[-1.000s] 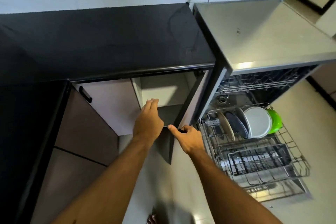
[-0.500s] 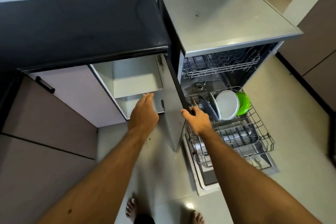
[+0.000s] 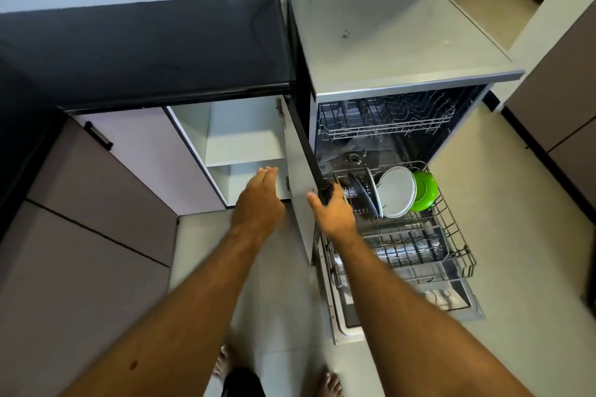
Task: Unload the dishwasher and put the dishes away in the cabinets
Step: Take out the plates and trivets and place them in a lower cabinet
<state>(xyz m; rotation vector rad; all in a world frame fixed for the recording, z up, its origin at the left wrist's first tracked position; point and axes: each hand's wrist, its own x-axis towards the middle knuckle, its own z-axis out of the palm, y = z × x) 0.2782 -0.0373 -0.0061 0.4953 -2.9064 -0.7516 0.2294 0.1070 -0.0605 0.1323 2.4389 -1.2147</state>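
Seen from above, a person is reaching both bare arms forward and down toward an open lower cabinet. The right hand [image 3: 333,211] is gripping the free edge of the cabinet door [image 3: 301,203], fingers curled around it and thumb on the pale inner face; the door is standing edge-on, swung out between the two hands. The left hand [image 3: 258,200] is hovering flat with fingers loosely extended and holding nothing, just in front of the cabinet's white shelf [image 3: 245,147]. Just beyond and right of the right hand, the dishwasher [image 3: 403,42] is standing open with its lower rack [image 3: 451,235] pulled out. In it, a dark plate [image 3: 362,195], a white plate [image 3: 396,192] and a green bowl [image 3: 425,192] are standing on edge side by side, faces turned toward the right hand. A black surface [image 3: 145,48] is lying above the cabinet.
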